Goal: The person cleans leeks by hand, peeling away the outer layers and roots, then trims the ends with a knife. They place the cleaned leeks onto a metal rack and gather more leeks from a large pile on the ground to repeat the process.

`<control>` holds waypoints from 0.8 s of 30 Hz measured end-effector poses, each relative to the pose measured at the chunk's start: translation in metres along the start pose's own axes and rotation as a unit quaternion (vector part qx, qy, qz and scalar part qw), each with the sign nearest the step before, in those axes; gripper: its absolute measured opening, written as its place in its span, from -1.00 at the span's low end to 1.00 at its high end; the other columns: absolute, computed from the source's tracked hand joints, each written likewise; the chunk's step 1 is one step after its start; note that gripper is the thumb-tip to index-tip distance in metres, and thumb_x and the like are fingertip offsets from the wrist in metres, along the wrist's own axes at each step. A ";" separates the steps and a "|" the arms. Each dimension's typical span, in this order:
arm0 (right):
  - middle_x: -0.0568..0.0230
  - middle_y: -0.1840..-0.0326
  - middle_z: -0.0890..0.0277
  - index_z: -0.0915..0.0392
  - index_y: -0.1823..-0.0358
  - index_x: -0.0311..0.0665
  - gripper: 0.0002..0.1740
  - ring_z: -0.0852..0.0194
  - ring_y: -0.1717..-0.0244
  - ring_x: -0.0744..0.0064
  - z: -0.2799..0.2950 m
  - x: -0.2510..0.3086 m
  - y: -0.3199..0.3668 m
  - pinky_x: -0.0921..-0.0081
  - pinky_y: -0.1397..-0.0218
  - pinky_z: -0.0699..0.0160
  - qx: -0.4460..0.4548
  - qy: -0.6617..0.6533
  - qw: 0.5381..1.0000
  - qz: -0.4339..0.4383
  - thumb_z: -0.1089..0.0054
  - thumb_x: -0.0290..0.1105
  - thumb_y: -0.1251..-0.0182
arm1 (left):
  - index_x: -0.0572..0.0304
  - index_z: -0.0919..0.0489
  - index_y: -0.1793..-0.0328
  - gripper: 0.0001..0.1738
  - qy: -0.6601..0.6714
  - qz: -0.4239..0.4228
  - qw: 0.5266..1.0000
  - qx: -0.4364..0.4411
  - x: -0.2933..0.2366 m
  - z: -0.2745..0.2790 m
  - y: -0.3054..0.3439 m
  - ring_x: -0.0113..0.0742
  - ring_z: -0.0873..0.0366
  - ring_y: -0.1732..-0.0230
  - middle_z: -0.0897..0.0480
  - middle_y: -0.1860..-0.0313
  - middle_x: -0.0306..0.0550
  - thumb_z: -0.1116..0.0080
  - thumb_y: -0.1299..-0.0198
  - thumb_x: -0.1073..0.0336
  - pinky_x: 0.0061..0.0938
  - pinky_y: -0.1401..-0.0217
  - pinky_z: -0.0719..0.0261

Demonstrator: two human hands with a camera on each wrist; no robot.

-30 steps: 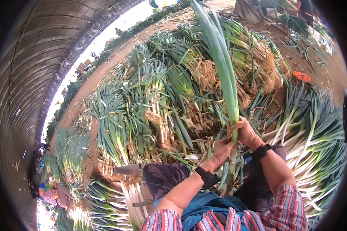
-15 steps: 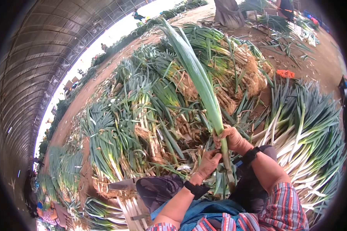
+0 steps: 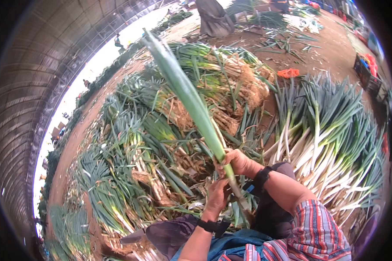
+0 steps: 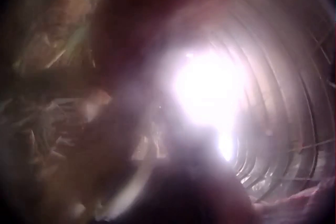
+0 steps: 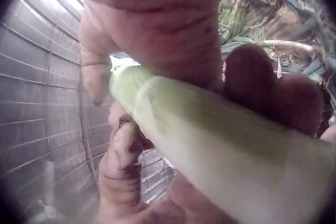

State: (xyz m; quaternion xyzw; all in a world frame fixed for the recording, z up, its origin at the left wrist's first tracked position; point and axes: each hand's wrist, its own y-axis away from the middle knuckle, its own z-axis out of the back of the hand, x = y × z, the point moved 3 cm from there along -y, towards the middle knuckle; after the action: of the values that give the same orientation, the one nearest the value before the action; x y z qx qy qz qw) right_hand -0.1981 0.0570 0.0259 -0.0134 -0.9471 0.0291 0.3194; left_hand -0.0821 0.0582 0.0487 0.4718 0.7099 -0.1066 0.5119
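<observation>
- The right hand [image 3: 238,163] was curled round a thick leek [image 3: 189,98], gripping its stem; the green leaves slanted up and away beyond that hand, and the lower stem ran down below it.
- The left hand [image 3: 217,195] was at the stem, just below the right hand; I could not tell whether its fingers pinched the leek, and the left wrist view was blurred.
- A black wristband [image 3: 262,177] sat behind the right hand, with a striped sleeve [image 3: 320,224] further up the arm.
- Right of the right hand lay many white-stemmed leeks [image 3: 322,148].
- Left of the left hand and beyond both hands spread rooty leek bundles [image 3: 104,182].
- Well past the right hand lay an orange item [image 3: 288,73] on the ground.
- Farther off to the right of the hands stood a dark crate [image 3: 366,78].
</observation>
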 end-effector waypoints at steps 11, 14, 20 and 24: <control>0.07 0.50 -0.45 -0.44 0.31 -0.43 -0.70 -0.46 0.54 0.22 0.004 -0.016 -0.002 0.27 0.40 -0.56 0.006 -0.036 0.998 -0.044 -0.16 -0.45 0.14 | 0.44 -0.59 0.16 -0.78 -0.126 -0.054 0.990 -0.037 0.007 0.014 0.006 -0.25 -0.66 0.20 -0.66 0.22 -0.01 0.02 -0.16 0.46 -0.41 0.04 -0.64; 0.04 0.46 -0.47 -0.42 0.20 -0.44 -0.63 -0.49 0.52 0.18 0.011 -0.022 -0.005 0.24 0.35 -0.60 0.014 -0.040 0.999 -0.029 -0.14 -0.48 0.14 | 0.38 -0.60 0.07 -0.75 -0.095 -0.047 0.994 -0.021 0.016 0.022 0.009 -0.31 -0.63 0.16 -0.64 0.14 -0.05 0.01 -0.25 0.38 -0.44 0.05 -0.62; 0.03 0.32 -0.56 -0.38 -0.01 -0.40 -0.50 -0.61 0.31 0.13 -0.002 -0.017 -0.015 0.23 0.13 -0.62 0.004 0.033 0.999 -0.025 -0.30 -0.43 -0.02 | 0.27 -0.58 0.16 -0.76 -0.044 -0.030 0.997 -0.061 0.024 0.054 -0.010 -0.33 -0.59 0.27 -0.62 0.23 -0.17 -0.01 -0.28 0.25 -0.42 0.17 -0.57; 0.13 0.31 -0.57 -0.44 0.04 -0.41 -0.57 -0.62 0.32 0.29 0.012 -0.008 -0.024 0.35 0.15 -0.63 -0.089 0.173 0.981 0.018 -0.37 -0.43 -0.07 | 0.27 -0.57 0.10 -0.67 0.044 0.041 0.997 -0.046 0.034 0.068 -0.022 -0.37 -0.56 0.26 -0.64 0.25 -0.11 0.01 -0.25 0.14 -0.48 0.16 -0.51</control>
State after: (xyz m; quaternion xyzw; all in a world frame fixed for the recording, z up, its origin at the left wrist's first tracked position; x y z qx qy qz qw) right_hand -0.1988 0.0322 0.0128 -0.0642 -0.8758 -0.0527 0.4755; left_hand -0.0577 0.0229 -0.0172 0.4812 0.7160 -0.0318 0.5048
